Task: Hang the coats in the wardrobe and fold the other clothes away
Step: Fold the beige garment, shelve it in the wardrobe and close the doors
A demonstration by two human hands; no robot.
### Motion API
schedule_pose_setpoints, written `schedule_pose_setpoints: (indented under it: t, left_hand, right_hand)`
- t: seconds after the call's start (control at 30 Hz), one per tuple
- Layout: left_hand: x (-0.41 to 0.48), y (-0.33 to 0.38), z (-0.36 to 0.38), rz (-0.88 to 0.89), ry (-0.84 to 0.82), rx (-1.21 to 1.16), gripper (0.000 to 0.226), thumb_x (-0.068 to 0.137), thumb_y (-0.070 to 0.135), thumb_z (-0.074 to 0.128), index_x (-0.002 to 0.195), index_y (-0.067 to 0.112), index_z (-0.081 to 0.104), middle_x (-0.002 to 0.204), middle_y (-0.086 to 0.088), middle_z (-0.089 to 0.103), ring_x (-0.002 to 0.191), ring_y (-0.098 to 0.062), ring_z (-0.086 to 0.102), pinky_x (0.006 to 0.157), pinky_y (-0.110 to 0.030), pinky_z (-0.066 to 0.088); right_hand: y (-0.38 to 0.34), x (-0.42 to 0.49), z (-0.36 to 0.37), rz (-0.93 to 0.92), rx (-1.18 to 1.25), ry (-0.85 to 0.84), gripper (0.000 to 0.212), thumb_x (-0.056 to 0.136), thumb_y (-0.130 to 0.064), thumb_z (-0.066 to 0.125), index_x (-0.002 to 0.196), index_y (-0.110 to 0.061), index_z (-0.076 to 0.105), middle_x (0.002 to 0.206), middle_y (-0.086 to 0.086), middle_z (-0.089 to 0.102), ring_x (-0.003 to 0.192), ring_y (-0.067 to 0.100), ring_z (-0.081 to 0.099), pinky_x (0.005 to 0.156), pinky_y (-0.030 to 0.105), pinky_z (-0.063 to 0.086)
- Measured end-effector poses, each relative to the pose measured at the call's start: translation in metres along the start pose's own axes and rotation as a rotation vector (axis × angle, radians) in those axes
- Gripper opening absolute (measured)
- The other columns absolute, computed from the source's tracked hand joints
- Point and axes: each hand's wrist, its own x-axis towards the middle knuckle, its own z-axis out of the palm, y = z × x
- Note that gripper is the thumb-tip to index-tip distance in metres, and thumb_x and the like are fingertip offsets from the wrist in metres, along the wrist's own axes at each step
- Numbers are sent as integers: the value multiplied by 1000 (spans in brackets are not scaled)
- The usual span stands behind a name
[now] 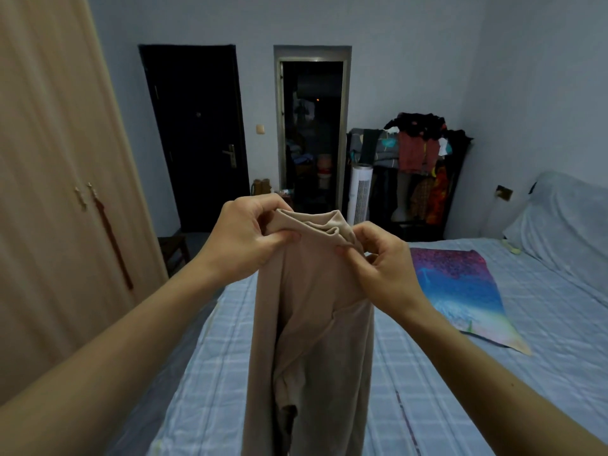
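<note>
The beige top point(312, 324) hangs long and straight down from my hands, over the near left part of the bed point(427, 373). My left hand point(245, 235) and right hand point(381, 261) each pinch its bunched top edge, close together, one on each side. I think I should lay it flat on the bed, beside the colorful cloth point(460, 291), to fold it.

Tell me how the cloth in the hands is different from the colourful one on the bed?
The beige garment is plain; the colourful cloth is purple, blue and pale. The beige garment hangs upright, pinched by the left hand and right hand; the colourful cloth lies flat on the bed, untouched. Both are soft fabric.
</note>
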Motion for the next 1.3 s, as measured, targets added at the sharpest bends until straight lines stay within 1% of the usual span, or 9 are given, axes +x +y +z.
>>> schedule_pose_setpoints:
  t: [0.27,0.57,0.67,0.73,0.87,0.97,1.07,1.2,1.3]
  left_hand:
    - [5,-37,9,-62,-44,-22,14,80,12,80,87,22,73,80,-1,71,77,-23,69,66,-46,59]
    - [32,-102,36,-162,-16,-91,12,81,13,79,82,23,73,75,-3,70,78,-30,67,68,-50,57]
    - [43,-124,45,-175,-34,-67,14,81,13,79,81,25,72,74,0,70,76,-25,67,67,-47,57]
    - [51,-135,51,-172,-41,-67,15,82,13,78,81,27,72,73,2,69,74,-21,67,66,-43,57]
    - [62,-144,58,-152,-33,-82,13,82,12,77,82,24,72,72,2,67,71,-19,65,63,-37,54]
    - [65,-143,57,-151,-28,-97,9,81,14,77,84,22,72,73,4,68,73,-18,66,62,-28,52]
    - [67,-138,52,-139,-30,-72,11,82,10,77,84,20,72,72,6,67,72,-16,66,64,-28,52]
    - [67,-128,43,-133,12,-70,13,82,4,75,86,16,72,74,1,68,73,-12,65,64,-22,50]
    - [62,-121,37,-145,36,-70,14,83,4,75,85,17,72,74,0,67,71,-7,63,63,-20,49]
  right_hand:
    - [34,9,18,43,-41,-23,8,92,-10,66,88,-17,67,74,-5,63,71,11,61,59,36,53]
    - [108,24,52,134,8,-57,6,88,-16,72,88,-16,66,74,-8,64,66,7,58,55,22,47]
    - [136,29,60,157,3,-92,8,86,-17,74,89,-19,67,80,-8,67,73,11,63,63,32,54]
    - [153,29,64,166,-4,-104,13,83,-21,77,91,-21,67,82,-8,68,77,13,66,68,38,56]
    - [176,15,71,194,16,-134,35,72,-21,87,101,-22,66,92,-11,70,87,11,67,77,31,56]
    - [192,-1,76,240,-25,-128,43,69,-26,86,106,-25,66,99,-13,69,95,10,66,82,33,55]
    - [198,-14,80,300,-40,-68,36,67,-31,81,101,-28,66,92,-17,70,91,8,67,80,33,56]
    - [193,-20,86,319,-86,46,19,74,-22,83,86,-26,69,78,-15,70,79,5,67,70,25,55]
    - [186,-22,87,289,-125,106,12,80,-17,79,78,-25,69,71,-14,68,72,6,66,63,27,53]
